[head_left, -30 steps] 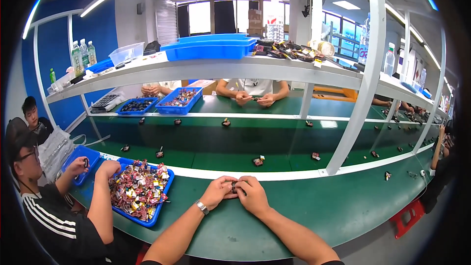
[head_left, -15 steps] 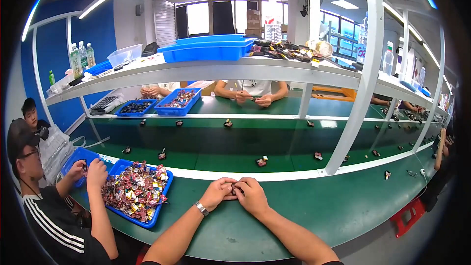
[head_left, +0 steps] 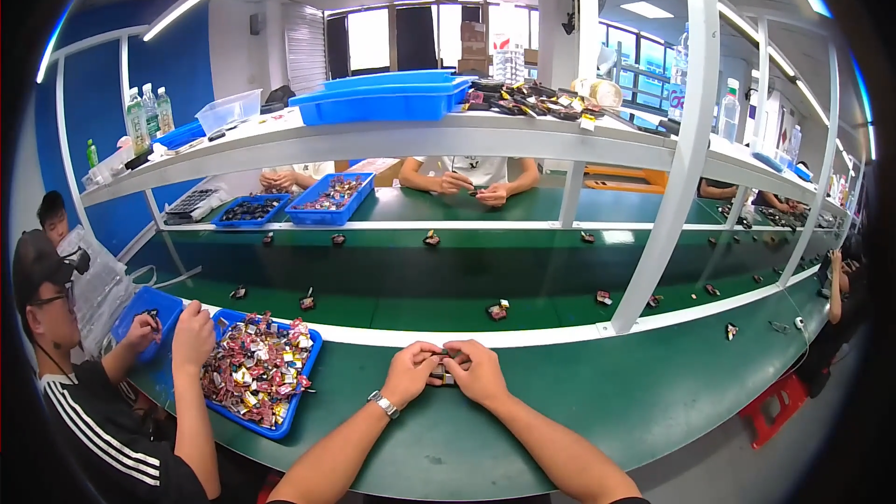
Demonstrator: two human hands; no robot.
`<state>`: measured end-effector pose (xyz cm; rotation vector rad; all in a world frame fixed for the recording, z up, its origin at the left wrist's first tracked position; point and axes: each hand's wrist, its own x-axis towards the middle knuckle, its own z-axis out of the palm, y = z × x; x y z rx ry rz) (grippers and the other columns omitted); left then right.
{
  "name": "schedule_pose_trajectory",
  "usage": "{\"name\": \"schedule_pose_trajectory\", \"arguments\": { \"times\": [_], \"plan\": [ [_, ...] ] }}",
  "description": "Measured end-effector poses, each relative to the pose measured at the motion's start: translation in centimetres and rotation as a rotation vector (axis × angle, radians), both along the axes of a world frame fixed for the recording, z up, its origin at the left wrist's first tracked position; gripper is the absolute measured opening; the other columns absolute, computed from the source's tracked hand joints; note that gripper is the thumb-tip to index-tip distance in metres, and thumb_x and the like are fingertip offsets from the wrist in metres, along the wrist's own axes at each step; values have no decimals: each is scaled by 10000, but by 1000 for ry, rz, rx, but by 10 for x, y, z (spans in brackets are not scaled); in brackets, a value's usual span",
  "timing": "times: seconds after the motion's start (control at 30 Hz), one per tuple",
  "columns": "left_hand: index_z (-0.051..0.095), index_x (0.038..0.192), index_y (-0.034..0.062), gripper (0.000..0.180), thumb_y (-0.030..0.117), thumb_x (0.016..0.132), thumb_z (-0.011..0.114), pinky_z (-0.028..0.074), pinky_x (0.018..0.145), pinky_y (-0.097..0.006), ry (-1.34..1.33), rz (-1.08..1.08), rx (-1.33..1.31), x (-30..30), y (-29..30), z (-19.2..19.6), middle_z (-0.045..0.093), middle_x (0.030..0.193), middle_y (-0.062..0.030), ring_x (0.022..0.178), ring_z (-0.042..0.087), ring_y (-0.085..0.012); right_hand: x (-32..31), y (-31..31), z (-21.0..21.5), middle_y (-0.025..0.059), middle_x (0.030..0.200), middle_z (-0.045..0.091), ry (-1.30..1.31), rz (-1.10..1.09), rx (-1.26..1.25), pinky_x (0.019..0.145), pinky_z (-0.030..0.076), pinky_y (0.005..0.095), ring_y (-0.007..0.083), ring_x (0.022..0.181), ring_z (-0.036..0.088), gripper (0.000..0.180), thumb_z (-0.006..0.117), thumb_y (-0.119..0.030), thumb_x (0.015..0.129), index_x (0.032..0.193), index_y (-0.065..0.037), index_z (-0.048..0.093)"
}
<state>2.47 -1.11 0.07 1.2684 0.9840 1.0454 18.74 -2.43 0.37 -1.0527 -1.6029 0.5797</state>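
Pinching a small dark part [head_left: 442, 371] between both sets of fingertips: left hand [head_left: 411, 373] and right hand [head_left: 479, 371] closed on it, touching, just over the green bench [head_left: 560, 411] at 6 o'clock. Step looks like fitting or pressing the piece together. Next calls for steady thumb pressure. Blue tray of mixed parts [head_left: 254, 375] lies at 9 o'clock, under a neighbour's hand [head_left: 193, 336].

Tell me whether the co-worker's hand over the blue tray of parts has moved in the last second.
Yes. The co-worker's hand has slid off the blue tray toward its left edge, away from the white rail; earlier it hung over the parts.
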Motion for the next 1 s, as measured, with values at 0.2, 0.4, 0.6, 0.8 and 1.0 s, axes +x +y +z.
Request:
{"name": "schedule_pose_trajectory", "arguments": {
  "times": [0.2, 0.4, 0.6, 0.8, 1.0],
  "plan": [
    [567, 1095, -24, 169, 54, 946, 551, 604, 651, -290, 14, 7, 79, 1, 2, -4, 679, 1038, -129, 891, 674, -169, 0, 10, -6, 106, 914, 685, -17, 17, -100, 681, 551, 270, 151, 754, 679, 226, 711, -62, 819, 1035, -2, 680],
    [579, 1084, -40, 195, 74, 926, 576, 595, 662, -287, 11, 344, 254, -10, 14, -5, 688, 995, -141, 846, 685, -171, 14, 78, -7, 92, 775, 716, 19, -221, -285, 664, 539, 269, 135, 698, 680, 235, 777, -142, 781, 944, 14, 713],
    [604, 1008, -33, 134, 48, 916, 550, 580, 663, -289, 19, 245, 202, -11, 13, -13, 694, 911, -129, 791, 683, -167, 6, 122, -22, 114, 852, 703, -185, -355, -34, 662, 535, 308, 183, 693, 663, 338, 805, -179, 733, 999, -7, 689],
    [629, 971, -13, 117, 53, 898, 566, 535, 601, -252, 126, 234, 201, -14, 12, -10, 682, 819, -84, 684, 652, -122, 85, 85, -20, 143, 945, 639, -437, -667, 184, 770, 510, 398, 300, 843, 625, 454, 816, -159, 678, 1054, -2, 617],
    [651, 916, -17, 123, 58, 875, 562, 500, 581, -246, 171, 229, 240, -16, 13, -8, 676, 734, -68, 604, 608, -98, 77, 90, -16, 166, 977, 649, -400, -699, -120, 840, 490, 427, 347, 936, 619, 604, 862, -258, 641, 1089, 36, 584]
  ]
}}
